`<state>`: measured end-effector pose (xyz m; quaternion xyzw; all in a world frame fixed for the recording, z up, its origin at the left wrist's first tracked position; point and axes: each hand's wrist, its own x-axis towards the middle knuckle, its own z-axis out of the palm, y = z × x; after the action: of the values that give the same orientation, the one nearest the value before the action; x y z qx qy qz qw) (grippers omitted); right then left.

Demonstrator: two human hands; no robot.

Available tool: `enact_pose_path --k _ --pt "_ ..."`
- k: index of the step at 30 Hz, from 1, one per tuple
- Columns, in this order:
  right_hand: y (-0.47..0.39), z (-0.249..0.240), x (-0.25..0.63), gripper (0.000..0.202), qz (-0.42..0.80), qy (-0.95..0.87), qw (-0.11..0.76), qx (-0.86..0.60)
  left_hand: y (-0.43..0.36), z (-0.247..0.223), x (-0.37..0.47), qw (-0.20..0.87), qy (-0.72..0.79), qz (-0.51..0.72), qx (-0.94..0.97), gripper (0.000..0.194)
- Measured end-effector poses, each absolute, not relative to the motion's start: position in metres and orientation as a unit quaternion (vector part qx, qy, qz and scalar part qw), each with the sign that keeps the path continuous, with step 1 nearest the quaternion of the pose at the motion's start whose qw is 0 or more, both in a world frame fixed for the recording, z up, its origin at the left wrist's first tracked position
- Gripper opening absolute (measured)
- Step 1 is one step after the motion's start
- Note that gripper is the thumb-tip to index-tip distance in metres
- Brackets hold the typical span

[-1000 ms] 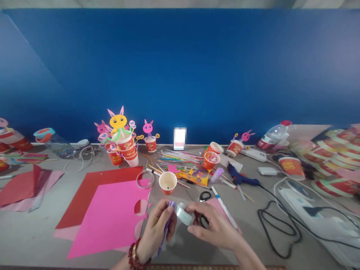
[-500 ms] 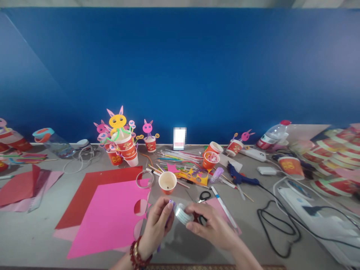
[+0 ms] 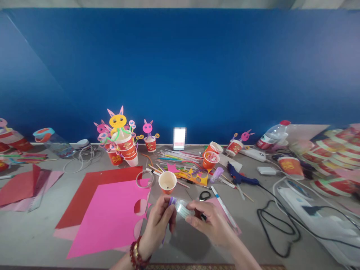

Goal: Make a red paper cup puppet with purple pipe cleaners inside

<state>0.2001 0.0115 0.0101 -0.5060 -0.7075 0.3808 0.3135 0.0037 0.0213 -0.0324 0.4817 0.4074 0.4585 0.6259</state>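
Observation:
My left hand (image 3: 161, 219) pinches a purple straw (image 3: 172, 201), most of it hidden by the fingers, with its lower end showing beneath the hand. My right hand (image 3: 209, 221) grips a roll of clear tape (image 3: 184, 209) between thumb and fingers. The roll's edge is beside the straw's top, and a shiny clear strip seems to span the two. Just beyond my hands stands an open paper cup (image 3: 167, 181). Black-handled scissors (image 3: 204, 195) lie behind my right hand, partly covered by it.
Pink paper (image 3: 112, 213) with round cutouts lies left over red paper (image 3: 75, 202). A blue glue gun (image 3: 243, 178) with a black cord sits right, near a white power strip (image 3: 312, 221). Rabbit-decorated cups (image 3: 123, 144), straws and pens (image 3: 182, 155) line the back by the blue wall.
My left hand has turned slightly, bringing the purple straw's top closer to the tape roll. The roll has tilted and moved a little right in my right hand.

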Motion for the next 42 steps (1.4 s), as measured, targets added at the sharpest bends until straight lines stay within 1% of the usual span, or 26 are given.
enact_pose_path --k 3,5,11,13,19,29,42 --pt "0.009 0.010 0.196 0.043 0.367 -0.703 0.317 -0.519 0.024 -0.041 0.004 0.555 0.425 0.465 0.543 0.031" --pt "0.007 0.009 0.193 0.045 0.363 -0.696 0.333 -0.522 0.027 -0.047 0.002 0.529 0.426 0.468 0.566 0.027" --pt "-0.002 0.008 0.180 0.041 0.359 -0.695 0.356 -0.512 0.034 -0.055 0.000 0.512 0.437 0.484 0.559 0.023" --pt "-0.003 0.008 0.178 0.040 0.357 -0.693 0.361 -0.512 0.033 -0.053 0.001 0.522 0.434 0.493 0.544 0.025" --pt "-0.002 0.007 0.178 0.039 0.382 -0.673 0.369 -0.515 0.028 -0.041 0.001 0.607 0.417 0.492 0.464 0.034" --pt "0.003 0.004 0.181 0.040 0.396 -0.658 0.359 -0.530 0.027 -0.026 0.001 0.652 0.394 0.488 0.425 0.042" --pt "0.002 0.010 0.183 0.031 0.369 -0.669 0.368 -0.530 0.026 -0.024 0.000 0.665 0.389 0.475 0.426 0.036"
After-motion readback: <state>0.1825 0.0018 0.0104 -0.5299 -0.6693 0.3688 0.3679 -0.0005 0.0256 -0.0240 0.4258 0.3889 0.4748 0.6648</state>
